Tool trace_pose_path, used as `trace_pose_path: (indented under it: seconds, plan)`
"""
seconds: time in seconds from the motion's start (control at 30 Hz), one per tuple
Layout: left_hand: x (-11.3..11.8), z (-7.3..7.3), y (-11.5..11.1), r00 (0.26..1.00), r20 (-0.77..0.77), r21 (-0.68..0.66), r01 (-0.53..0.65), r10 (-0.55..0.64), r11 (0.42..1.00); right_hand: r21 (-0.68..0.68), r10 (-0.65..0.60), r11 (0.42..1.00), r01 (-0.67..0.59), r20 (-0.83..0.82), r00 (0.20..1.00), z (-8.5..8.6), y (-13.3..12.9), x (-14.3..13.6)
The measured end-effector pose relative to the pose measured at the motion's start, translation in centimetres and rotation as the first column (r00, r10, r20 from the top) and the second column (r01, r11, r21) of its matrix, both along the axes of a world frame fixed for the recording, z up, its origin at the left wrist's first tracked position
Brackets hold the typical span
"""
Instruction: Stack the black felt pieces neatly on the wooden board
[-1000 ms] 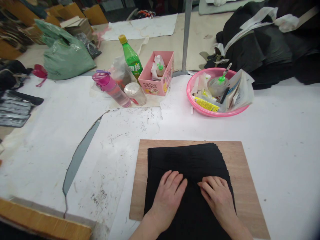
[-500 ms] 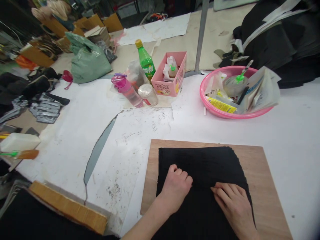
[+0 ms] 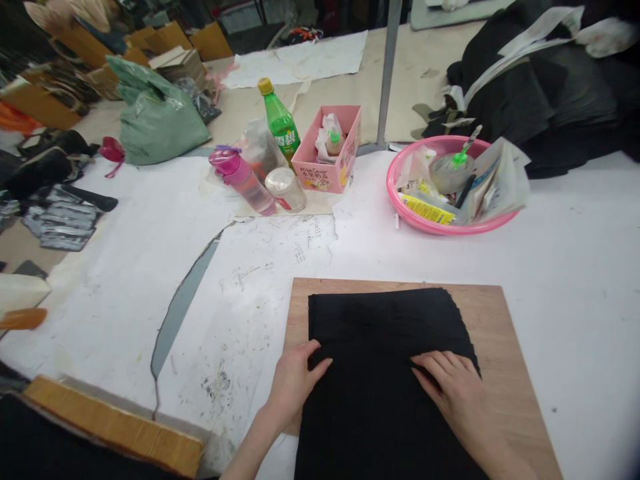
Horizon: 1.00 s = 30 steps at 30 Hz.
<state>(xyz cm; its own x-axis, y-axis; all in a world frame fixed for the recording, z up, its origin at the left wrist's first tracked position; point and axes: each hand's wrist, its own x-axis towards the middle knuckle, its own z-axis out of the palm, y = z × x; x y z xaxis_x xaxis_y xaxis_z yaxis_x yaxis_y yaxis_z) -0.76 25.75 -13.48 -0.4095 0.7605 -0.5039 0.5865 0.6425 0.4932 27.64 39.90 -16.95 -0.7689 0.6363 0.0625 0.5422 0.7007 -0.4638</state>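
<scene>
A stack of black fabric [image 3: 380, 327] lies over a wooden board [image 3: 500, 373], its layered right edge slightly ragged. At the fabric's left edge is my left hand [image 3: 290, 380], thumb and forefinger apart with their tips over the cloth; its other fingers are partly hidden. My right hand [image 3: 457, 393] rests on the fabric near its right edge, fingers stretched out and thumb a little apart from them. Neither hand visibly grips anything.
Beyond the board stand a pink basin [image 3: 450, 230] of odds and ends, a pink box [image 3: 320, 177], a green bottle [image 3: 281, 123] and a pink water bottle [image 3: 245, 183]. A metal pole [image 3: 389, 73] rises behind. Black material [image 3: 540, 100] is piled at back right.
My left hand has moved left from the middle of the fabric to its left edge, its curled fingers now parted. The right hand stays on the right side. The view has shifted slightly.
</scene>
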Motion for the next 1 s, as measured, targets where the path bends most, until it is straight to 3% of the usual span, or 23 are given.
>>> trace_pose_path:
  seconds: [0.13,0.23,0.37,0.47,0.63,0.9,1.0]
  plan:
    - [0.0,-0.9,-0.2,0.998,0.006,-0.004,-0.057,0.057,0.998,-0.020,-0.042,0.999,0.044,0.070,0.997,0.0,1.3,1.4]
    - [-0.1,-1.1,-0.3,0.996,0.033,0.003,-0.079,0.079,0.997,-0.153,-0.154,0.973,0.171,0.116,0.981,-0.1,1.9,2.8]
    - [-0.3,-1.2,-0.2,0.992,0.090,0.017,-0.092,0.091,0.996,-0.378,-0.355,0.825,0.420,0.232,0.906,0.2,2.0,4.4]
    - [-0.5,-1.3,-0.1,0.987,0.111,0.013,-0.118,0.116,0.993,-0.481,-0.470,0.713,0.510,0.211,0.857,0.4,1.7,5.3]
    - [-0.7,-1.5,0.0,0.985,0.132,-0.010,-0.107,0.107,0.994,-0.548,-0.499,0.667,0.505,0.175,0.849,0.7,0.2,5.7]
    - [-0.8,-1.2,0.3,0.981,0.167,-0.006,-0.101,0.101,0.995,-0.426,-0.573,0.724,0.543,0.066,0.817,1.2,-1.6,6.2]
    - [-0.8,-1.1,0.4,0.978,0.175,-0.004,-0.114,0.113,0.993,-0.119,-0.620,0.775,0.621,0.049,0.783,1.9,-2.9,5.8]
